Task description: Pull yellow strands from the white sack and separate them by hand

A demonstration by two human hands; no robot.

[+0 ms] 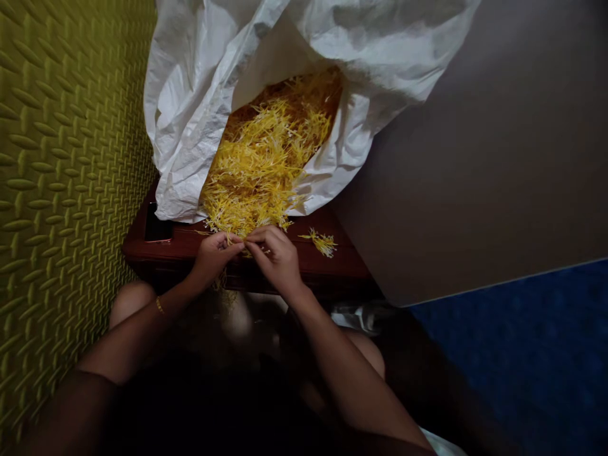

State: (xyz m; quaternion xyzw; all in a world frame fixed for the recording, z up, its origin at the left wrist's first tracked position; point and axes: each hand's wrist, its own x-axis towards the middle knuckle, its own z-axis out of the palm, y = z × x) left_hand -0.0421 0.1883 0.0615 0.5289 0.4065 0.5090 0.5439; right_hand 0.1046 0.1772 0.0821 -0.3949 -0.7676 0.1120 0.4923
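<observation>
The fingers (259, 235) of the left hand (213, 258) and right hand (275, 258) pinch tight on a few yellow petal strands (232, 240), their heap (259, 168) at twelve o'clock in a white plastic bag (190, 126) on the red tabletop (332, 269).

Olive-green embossed wall (61, 177), dark red wooden table (342, 269), grey-brown panel (479, 164), blue carpeted floor (517, 361)

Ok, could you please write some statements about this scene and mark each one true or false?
1. The left hand and right hand are close together at the edge of the thin yellow strands. True.
2. The strands lie in an open white bag. True.
3. A bracelet is on the right wrist. False: the gold-coloured bracelet is on the left wrist.
4. The wall at left is smooth and blue. False: the wall is green with a raised tread pattern.
5. A small yellow clump lies on the dark red wooden surface. True.
</observation>
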